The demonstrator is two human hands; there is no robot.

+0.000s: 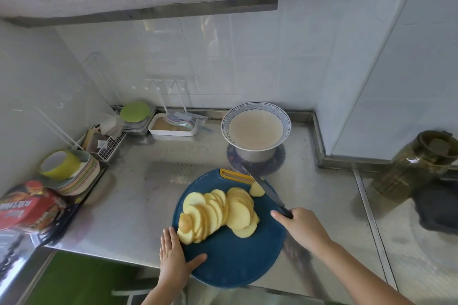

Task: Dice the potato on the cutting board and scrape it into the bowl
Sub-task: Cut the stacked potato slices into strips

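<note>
A round blue cutting board lies at the counter's front edge. On it a potato is cut into thin yellow slices, fanned out in an overlapping row. One slice lies apart beside the blade. My right hand grips the black handle of a knife, whose blade points up and left over the board. My left hand lies flat on the board's left rim, fingers straight, thumb on the board. A blue-rimmed bowl with cloudy liquid stands behind the board.
A steel counter holds stacked plates with a yellow cup, a red packet, a white tray and a wire rack at the left and back. A dark jar stands at the right. Tiled walls close in behind.
</note>
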